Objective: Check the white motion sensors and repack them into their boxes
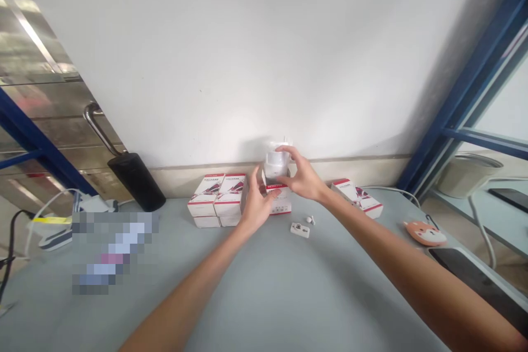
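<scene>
In the middle of the grey table, against the wall, stands a red and white carton (pixel 282 206), its top open. My left hand (pixel 258 203) grips the carton's left side, fingers behind it and thumb across the front. Above the opening, my right hand (pixel 303 173) pinches a white device (pixel 276 166) that looks wrapped in clear plastic. Its lower end is at the carton's rim; how far in it reaches I cannot tell. Just in front lie a small white plate-like part (pixel 300 230) and a smaller white piece (pixel 311 220).
Several similar cartons (pixel 216 208) are stacked left of my left hand. More cartons (pixel 363 201) lie to the right. A black cylinder (pixel 137 181) leans at the left; an orange animal-face case (pixel 424 232) and a dark-screened device (pixel 482 278) lie at the right edge.
</scene>
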The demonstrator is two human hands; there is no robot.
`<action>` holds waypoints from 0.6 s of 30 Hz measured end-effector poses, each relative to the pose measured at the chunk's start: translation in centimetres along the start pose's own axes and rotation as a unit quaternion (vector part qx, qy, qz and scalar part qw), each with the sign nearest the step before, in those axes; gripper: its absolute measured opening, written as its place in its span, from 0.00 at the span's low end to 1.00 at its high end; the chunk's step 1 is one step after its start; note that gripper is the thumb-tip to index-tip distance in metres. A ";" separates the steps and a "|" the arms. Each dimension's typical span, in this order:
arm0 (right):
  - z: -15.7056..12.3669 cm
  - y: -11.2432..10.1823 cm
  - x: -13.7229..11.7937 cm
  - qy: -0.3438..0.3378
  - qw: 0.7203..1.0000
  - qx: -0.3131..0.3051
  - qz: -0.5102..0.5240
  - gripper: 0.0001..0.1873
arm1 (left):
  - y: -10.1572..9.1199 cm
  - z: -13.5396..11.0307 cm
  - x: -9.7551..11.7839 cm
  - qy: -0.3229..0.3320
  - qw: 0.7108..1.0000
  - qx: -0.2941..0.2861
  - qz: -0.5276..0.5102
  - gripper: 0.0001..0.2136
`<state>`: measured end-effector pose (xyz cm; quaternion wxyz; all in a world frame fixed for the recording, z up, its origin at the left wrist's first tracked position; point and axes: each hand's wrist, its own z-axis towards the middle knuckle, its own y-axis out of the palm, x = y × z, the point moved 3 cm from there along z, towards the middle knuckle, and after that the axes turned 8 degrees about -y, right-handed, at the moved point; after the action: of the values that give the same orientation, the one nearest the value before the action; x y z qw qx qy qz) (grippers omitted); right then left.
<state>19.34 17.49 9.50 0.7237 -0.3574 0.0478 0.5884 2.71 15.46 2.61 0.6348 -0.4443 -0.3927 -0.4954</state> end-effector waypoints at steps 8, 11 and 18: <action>-4.9 -0.3 -2.2 0.002 0.993 -0.117 -0.027 0.16 | -1.1 -2.6 0.5 0.021 0.999 -0.033 -0.024 0.42; -5.9 -0.5 -3.6 0.000 0.995 -0.086 -0.051 0.15 | -2.3 -3.9 1.3 0.052 0.998 -0.023 0.011 0.39; -7.1 0.1 -6.6 -0.051 0.978 -0.089 -0.180 0.18 | -4.7 -6.9 2.2 0.110 0.984 -0.011 0.137 0.18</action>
<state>19.71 8.00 7.40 0.7845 -0.3924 -0.1070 0.4682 -1.02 7.75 3.45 0.7307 -0.4438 -0.2504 -0.4542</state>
